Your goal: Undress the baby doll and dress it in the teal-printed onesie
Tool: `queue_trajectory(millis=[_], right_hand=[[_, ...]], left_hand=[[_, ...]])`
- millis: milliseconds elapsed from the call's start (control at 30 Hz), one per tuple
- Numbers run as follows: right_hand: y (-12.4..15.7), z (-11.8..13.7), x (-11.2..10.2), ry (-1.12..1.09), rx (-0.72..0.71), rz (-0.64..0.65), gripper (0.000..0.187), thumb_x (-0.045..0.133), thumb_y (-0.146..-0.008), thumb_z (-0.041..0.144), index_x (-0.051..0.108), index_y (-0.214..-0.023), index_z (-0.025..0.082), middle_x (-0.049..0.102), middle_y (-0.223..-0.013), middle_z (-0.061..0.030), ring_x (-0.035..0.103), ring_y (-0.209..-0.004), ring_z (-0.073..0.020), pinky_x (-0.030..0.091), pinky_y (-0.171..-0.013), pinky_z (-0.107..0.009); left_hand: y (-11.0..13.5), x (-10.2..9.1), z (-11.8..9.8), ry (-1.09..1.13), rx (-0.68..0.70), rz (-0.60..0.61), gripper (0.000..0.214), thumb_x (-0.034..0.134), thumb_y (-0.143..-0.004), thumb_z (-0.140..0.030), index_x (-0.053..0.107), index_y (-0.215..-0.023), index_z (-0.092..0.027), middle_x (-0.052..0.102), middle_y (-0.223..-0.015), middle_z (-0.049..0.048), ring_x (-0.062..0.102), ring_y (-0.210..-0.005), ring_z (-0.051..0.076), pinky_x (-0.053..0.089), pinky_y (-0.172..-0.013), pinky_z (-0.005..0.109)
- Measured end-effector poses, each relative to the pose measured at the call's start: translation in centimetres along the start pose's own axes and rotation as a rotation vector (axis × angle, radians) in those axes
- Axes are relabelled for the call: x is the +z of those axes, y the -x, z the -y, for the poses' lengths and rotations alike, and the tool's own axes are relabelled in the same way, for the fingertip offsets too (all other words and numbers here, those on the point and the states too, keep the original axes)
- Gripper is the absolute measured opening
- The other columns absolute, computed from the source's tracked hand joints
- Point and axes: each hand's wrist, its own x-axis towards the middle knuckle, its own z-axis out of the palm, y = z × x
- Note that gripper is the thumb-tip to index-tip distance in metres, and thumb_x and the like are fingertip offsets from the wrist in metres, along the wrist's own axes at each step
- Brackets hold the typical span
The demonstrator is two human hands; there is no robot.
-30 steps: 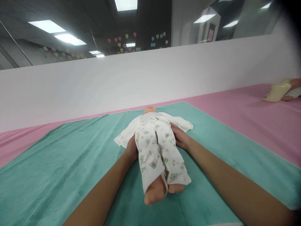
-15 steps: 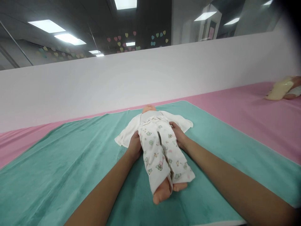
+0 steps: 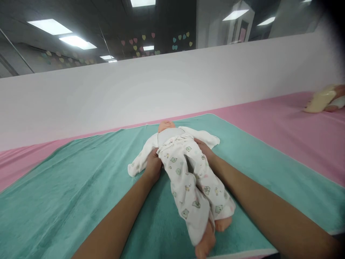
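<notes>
A baby doll (image 3: 166,126) lies on its back on a teal towel (image 3: 88,187), head away from me and bare feet toward me. It wears a white long-sleeved top (image 3: 145,155) with the arms spread out, and white pants (image 3: 185,180) printed with small green bears. My left hand (image 3: 154,166) grips the pants at the left side of the waist, its fingertips partly hidden by the cloth. At the opposite side of the waist my right hand (image 3: 205,151) is closed on the pants, most of its fingers tucked behind them.
Pink cloth (image 3: 280,122) lies under the towel. A low white wall (image 3: 151,86) runs along the back, with dark glass above it bearing heart-shaped stickers. At the far right edge is a pale yellow item (image 3: 320,100) beside another skin-toned thing, partly cut off.
The doll's legs have swung toward me and to the right, the feet now nearer the towel's front edge. Its head has shifted slightly left. Both hands stay at the waist.
</notes>
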Motion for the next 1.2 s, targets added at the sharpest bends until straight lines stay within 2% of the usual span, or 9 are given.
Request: queue_trajectory(millis=[67,133,333,500,667,767,900,1000,1200], right_hand=[[-0.1,-0.1,0.0,-0.037,-0.009,-0.006,0.019,0.066,-0.059,0.02,0.059,-0.076,0.021,0.061,-0.067,0.002,0.053,-0.062,-0.0159,0.04,-0.059,-0.03],[-0.2,-0.1,0.0,-0.062,-0.022,0.003,0.014,0.063,-0.059,0.019,0.055,-0.07,0.021,0.056,-0.062,0.0039,0.049,-0.057,-0.0133,0.038,-0.055,-0.027],[0.2,0.8,0.0,-0.07,-0.086,0.017,0.014,0.057,-0.062,0.02,0.056,-0.075,0.023,0.056,-0.075,0.0018,0.051,-0.068,-0.0143,0.04,-0.059,-0.026],[0.4,0.9,-0.1,-0.013,-0.153,0.025,0.017,0.063,-0.068,0.029,0.06,-0.084,0.025,0.058,-0.083,0.0011,0.052,-0.072,-0.0142,0.042,-0.063,-0.025],[0.1,1.0,-1.0,0.21,-0.156,-0.02,0.026,0.068,-0.067,0.04,0.064,-0.088,0.024,0.062,-0.082,0.0003,0.054,-0.073,-0.0161,0.043,-0.067,-0.029],[0.0,1.2,-1.3,0.353,-0.189,-0.012,0.029,0.069,-0.067,0.043,0.065,-0.09,0.025,0.062,-0.075,0.0007,0.054,-0.069,-0.0165,0.043,-0.068,-0.032],[0.4,2.1,-0.7,0.598,-0.435,-0.035,0.017,0.062,-0.075,0.041,0.067,-0.084,0.027,0.064,-0.092,-0.0022,0.055,-0.087,-0.0208,0.041,-0.08,-0.035],[0.8,2.7,0.1,0.834,-0.57,-0.005,0.019,0.051,-0.084,0.039,0.067,-0.084,0.029,0.064,-0.093,-0.003,0.055,-0.091,-0.0227,0.039,-0.082,-0.037],[-0.4,3.1,1.2,1.25,-0.529,-0.091,0.024,0.04,-0.088,0.035,0.061,-0.086,0.026,0.065,-0.079,-0.0034,0.055,-0.074,-0.0211,0.035,-0.066,-0.032]], left_hand=[[-0.1,0.1,-0.2,0.029,0.004,0.06,0.019,0.068,-0.062,-0.023,0.063,-0.079,-0.017,0.068,-0.084,0.0078,0.061,-0.08,0.023,0.05,-0.072,0.035],[-0.3,0.0,-0.1,0.059,0.001,0.044,0.023,0.068,-0.06,-0.021,0.062,-0.082,-0.016,0.067,-0.088,0.0077,0.06,-0.081,0.022,0.049,-0.071,0.033],[-0.7,-0.9,0.9,0.041,-0.045,-0.113,0.016,0.06,-0.062,-0.021,0.055,-0.077,-0.018,0.057,-0.066,-0.0027,0.052,-0.058,0.012,0.043,-0.056,0.025],[-0.5,-1.6,0.5,-0.161,0.109,-0.114,0.012,0.055,-0.072,-0.025,0.058,-0.083,-0.02,0.058,-0.073,-0.0022,0.052,-0.066,0.012,0.041,-0.062,0.023],[-0.6,-1.8,0.1,-0.275,0.216,-0.08,0.018,0.055,-0.078,-0.032,0.059,-0.091,-0.021,0.061,-0.1,0.0037,0.056,-0.091,0.017,0.043,-0.08,0.028],[-0.6,-1.7,0.0,-0.336,0.297,-0.058,0.013,0.054,-0.079,-0.03,0.06,-0.086,-0.021,0.06,-0.107,0.0044,0.054,-0.098,0.018,0.041,-0.086,0.029],[-0.7,-1.7,-0.3,-0.435,0.29,-0.087,0.017,0.049,-0.083,-0.032,0.06,-0.092,-0.022,0.063,-0.095,0.0039,0.055,-0.089,0.018,0.04,-0.081,0.03],[-0.9,-1.8,-0.4,-0.455,0.242,-0.151,0.016,0.049,-0.083,-0.033,0.059,-0.089,-0.022,0.063,-0.086,0.0024,0.055,-0.082,0.019,0.039,-0.074,0.029],[-1.1,-1.9,-0.3,-0.437,0.18,-0.173,0.015,0.051,-0.079,-0.033,0.059,-0.078,-0.02,0.061,-0.074,0.0001,0.051,-0.073,0.017,0.037,-0.065,0.026]])
